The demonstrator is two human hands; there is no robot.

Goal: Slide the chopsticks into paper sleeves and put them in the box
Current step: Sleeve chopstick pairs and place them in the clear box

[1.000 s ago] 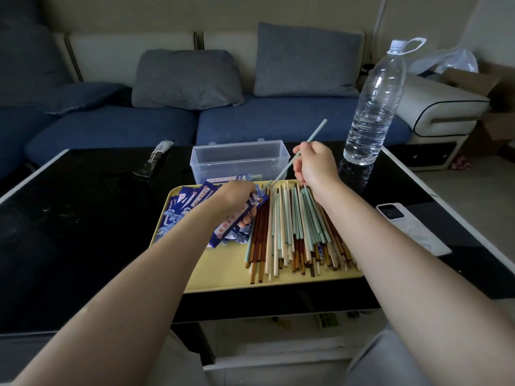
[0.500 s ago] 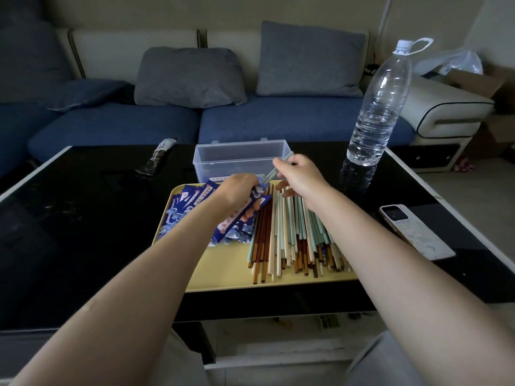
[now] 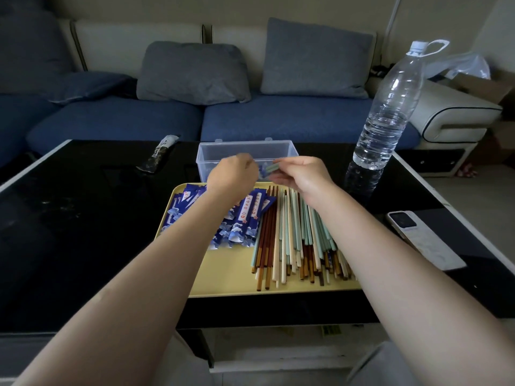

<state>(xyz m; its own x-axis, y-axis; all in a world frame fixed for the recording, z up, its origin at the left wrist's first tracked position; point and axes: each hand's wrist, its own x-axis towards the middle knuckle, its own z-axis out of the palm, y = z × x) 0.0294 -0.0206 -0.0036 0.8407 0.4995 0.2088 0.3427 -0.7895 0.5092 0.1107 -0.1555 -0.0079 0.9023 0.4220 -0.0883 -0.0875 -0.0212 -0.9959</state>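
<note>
black glossy table (image 3: 83,232) fronts a blue sofa (image 3: 125,118); right hand (image 3: 302,175) pinches green chopsticks (image 3: 272,166), left hand (image 3: 232,175) curled, contents unclear.

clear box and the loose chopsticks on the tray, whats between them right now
In the head view, both hands meet there: the left hand and right hand, which pinches mint-green chopsticks in front of the clear box, above the loose chopsticks' far ends.

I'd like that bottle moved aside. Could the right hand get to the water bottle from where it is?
Probably yes. The water bottle stands just right of the right hand with only bare table between, but that hand grips a green chopstick and would have to let go first.
</note>
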